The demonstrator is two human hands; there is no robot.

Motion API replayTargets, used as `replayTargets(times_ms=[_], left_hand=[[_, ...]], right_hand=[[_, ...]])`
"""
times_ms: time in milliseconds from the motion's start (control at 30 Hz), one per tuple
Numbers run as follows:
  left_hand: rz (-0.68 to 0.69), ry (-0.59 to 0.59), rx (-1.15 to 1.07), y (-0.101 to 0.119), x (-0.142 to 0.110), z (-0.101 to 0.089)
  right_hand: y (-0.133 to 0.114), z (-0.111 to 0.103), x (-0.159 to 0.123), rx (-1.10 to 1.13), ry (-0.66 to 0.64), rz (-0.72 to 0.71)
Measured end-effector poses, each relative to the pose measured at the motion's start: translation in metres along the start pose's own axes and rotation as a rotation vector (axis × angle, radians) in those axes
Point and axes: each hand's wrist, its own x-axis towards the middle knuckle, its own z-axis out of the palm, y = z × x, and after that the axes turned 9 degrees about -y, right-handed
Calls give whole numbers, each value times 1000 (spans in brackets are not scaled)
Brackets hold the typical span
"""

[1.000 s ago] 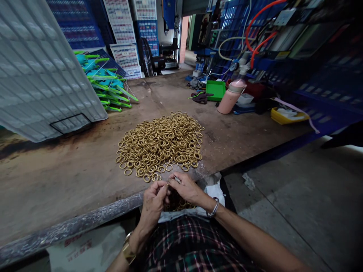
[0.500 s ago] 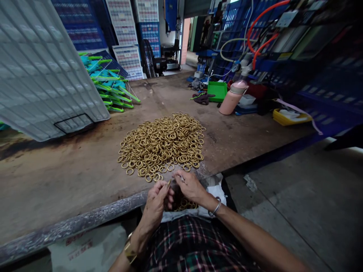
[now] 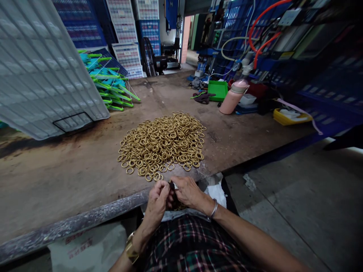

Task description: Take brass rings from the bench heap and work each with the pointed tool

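Observation:
A big heap of brass rings (image 3: 162,144) lies on the brown worktable (image 3: 70,177). My left hand (image 3: 157,202) and my right hand (image 3: 187,190) meet at the table's near edge, fingers pinched together around a small part I cannot make out clearly. Beneath the hands sits a white bag (image 3: 216,189) with more brass rings in it, mostly hidden by my fingers. A gold watch is on my left wrist and a silver bangle on my right.
A grey ribbed panel (image 3: 42,71) leans at the left. Green and teal plastic hangers (image 3: 109,87) are stacked behind it. A pink bottle (image 3: 234,97), a green tray (image 3: 217,90) and a yellow tray (image 3: 292,116) stand at the far right. Crates are stacked at the back.
My hands have closed in on each other, and the ring seen between the fingers half a second ago is now hidden. The ring heap is unchanged.

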Motion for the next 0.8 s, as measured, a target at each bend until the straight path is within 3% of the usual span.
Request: replayTargets(times_ms=[233, 333, 467, 667, 800], left_hand=[[63, 30, 77, 3, -5, 3], [95, -40, 70, 9, -12, 6], [27, -107, -109, 11, -13, 6], [-44, 22, -473, 8, -5, -2], [-105, 21, -658, 8, -4, -6]], right_hand=[[1, -1, 1, -94, -57, 65], [2, -10, 6, -150, -58, 168], [4, -14, 14, -170, -2, 233], [4, -4, 29, -231, 71, 322], [7, 0, 35, -293, 65, 345]])
